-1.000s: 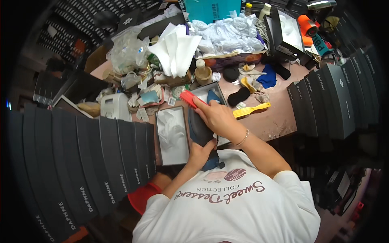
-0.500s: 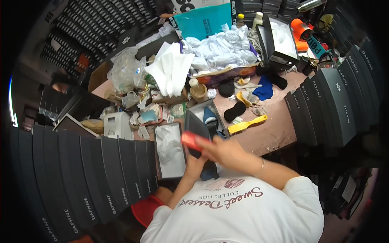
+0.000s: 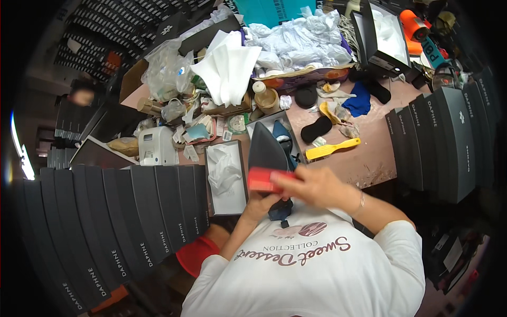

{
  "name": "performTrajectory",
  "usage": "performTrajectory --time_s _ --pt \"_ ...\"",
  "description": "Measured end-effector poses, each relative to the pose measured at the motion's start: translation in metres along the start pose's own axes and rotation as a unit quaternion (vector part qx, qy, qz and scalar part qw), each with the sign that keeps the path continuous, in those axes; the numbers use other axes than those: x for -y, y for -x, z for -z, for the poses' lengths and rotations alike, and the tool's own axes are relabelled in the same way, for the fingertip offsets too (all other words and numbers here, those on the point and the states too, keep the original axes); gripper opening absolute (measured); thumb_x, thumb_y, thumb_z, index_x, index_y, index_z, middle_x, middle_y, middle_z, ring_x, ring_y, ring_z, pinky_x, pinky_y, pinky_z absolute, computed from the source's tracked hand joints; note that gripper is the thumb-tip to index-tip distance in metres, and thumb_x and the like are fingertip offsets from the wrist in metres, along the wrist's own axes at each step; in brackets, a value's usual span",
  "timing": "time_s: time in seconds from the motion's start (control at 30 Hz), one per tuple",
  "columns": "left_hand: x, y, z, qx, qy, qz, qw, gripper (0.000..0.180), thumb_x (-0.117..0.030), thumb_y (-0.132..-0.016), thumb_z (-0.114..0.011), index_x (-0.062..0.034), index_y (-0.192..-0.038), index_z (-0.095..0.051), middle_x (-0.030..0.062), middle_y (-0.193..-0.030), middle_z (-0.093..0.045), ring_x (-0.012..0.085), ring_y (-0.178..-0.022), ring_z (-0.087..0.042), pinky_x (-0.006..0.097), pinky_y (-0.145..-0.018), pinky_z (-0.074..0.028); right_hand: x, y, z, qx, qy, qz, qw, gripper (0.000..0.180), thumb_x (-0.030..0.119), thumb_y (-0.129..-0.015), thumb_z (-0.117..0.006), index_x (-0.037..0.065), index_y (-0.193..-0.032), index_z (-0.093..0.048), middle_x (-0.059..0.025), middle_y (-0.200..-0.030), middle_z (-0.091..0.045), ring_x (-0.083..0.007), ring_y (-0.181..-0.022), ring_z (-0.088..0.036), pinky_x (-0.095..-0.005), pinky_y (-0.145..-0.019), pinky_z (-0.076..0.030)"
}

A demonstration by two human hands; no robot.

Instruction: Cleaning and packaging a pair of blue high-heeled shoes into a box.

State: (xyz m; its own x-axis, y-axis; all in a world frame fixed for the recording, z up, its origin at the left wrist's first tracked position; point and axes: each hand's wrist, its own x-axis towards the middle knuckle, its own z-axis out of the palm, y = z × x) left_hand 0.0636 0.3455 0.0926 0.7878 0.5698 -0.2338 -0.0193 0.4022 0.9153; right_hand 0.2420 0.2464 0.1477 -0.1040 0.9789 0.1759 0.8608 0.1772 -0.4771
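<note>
My left hand (image 3: 257, 208) grips a pointed shoe (image 3: 265, 147) from below, with its dark grey sole turned up and its toe pointing away from me. In my right hand (image 3: 319, 188) is a red block-shaped tool (image 3: 260, 180), lying across the middle of the sole. The tool's underside is hidden, so its kind is unclear. Just beyond the held shoe, a blue shoe (image 3: 281, 131) lies in an open box, partly covered by it. To the left stands an open shoebox part (image 3: 245, 196) with crumpled white tissue (image 3: 224, 171) inside.
Rows of dark shoeboxes (image 3: 121, 222) stand at the left, with more (image 3: 449, 142) at the right. Right of the shoe lie a yellow brush (image 3: 332, 149) and a black pad (image 3: 316, 129). Farther back are a bottle (image 3: 265, 99), a white label printer (image 3: 157, 147) and heaped tissue paper (image 3: 296, 42).
My right hand and the red tool have shifted slightly right in view. The shoe shows more of its sole, and the whole view has tilted a little.
</note>
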Motion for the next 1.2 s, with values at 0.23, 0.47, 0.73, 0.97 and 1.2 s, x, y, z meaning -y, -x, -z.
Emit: performTrajectory --time_s 0.23,0.47,0.73,0.97,1.2 --pt "-0.008 -0.004 0.015 0.042 0.011 0.018 0.999 0.02 -0.01 -0.084 -0.061 0.0042 -0.096 -0.056 0.0095 -0.074 -0.058 0.018 -0.067 -0.056 0.032 -0.066 -0.048 -0.028 -0.023 0.001 -0.215 0.054 -0.03 0.975 0.035 0.025 -0.084 -0.066 0.023 -0.118 -0.06 -0.0069 -0.072 -0.053 -0.0223 -0.05 -0.055 -0.0338 -0.041 -0.044" --pt "-0.003 -0.01 0.022 0.068 0.026 0.037 0.997 0.017 -0.014 -0.082 -0.061 0.0022 -0.08 -0.057 0.0105 -0.07 -0.057 0.02 -0.067 -0.056 0.034 -0.067 -0.047 -0.013 -0.018 0.008 -0.153 0.009 0.007 0.988 0.045 0.03 -0.082 -0.068 0.022 -0.125 -0.058 -0.0094 -0.072 -0.053 -0.0242 -0.055 -0.055 -0.0351 -0.046 -0.045" --pt "-0.014 -0.014 0.083 -0.031 0.012 0.01 0.999 0.015 -0.011 -0.082 -0.065 0.0015 -0.089 -0.06 0.0079 -0.075 -0.061 0.0155 -0.068 -0.059 0.029 -0.065 -0.048 -0.055 0.017 -0.069 -0.078 -0.218 -0.146 0.962 0.092 0.036 -0.072 -0.076 0.003 -0.143 -0.028 -0.0238 -0.107 -0.06 -0.0425 -0.09 -0.06 -0.0432 -0.078 -0.048" --pt "-0.026 -0.012 0.108 -0.045 -0.058 0.021 0.997 0.016 -0.012 -0.082 -0.066 0.0 -0.091 -0.061 0.0066 -0.079 -0.063 0.0134 -0.069 -0.062 0.027 -0.065 -0.05 -0.051 0.014 -0.158 0.084 -0.106 -0.2 0.97 0.053 0.026 -0.068 -0.078 0.002 -0.107 -0.052 -0.0166 -0.107 -0.056 -0.0357 -0.085 -0.063 -0.0439 -0.072 -0.051" --pt "-0.006 -0.018 0.153 -0.062 -0.068 0.04 0.995 0.016 -0.012 -0.082 -0.067 0.0006 -0.09 -0.064 0.0074 -0.08 -0.065 0.0137 -0.071 -0.063 0.028 -0.066 -0.05 -0.057 0.011 -0.144 0.137 -0.031 -0.171 0.975 0.043 0.028 -0.067 -0.079 0.001 -0.093 -0.057 -0.0139 -0.108 -0.057 -0.034 -0.083 -0.063 -0.0435 -0.071 -0.051"
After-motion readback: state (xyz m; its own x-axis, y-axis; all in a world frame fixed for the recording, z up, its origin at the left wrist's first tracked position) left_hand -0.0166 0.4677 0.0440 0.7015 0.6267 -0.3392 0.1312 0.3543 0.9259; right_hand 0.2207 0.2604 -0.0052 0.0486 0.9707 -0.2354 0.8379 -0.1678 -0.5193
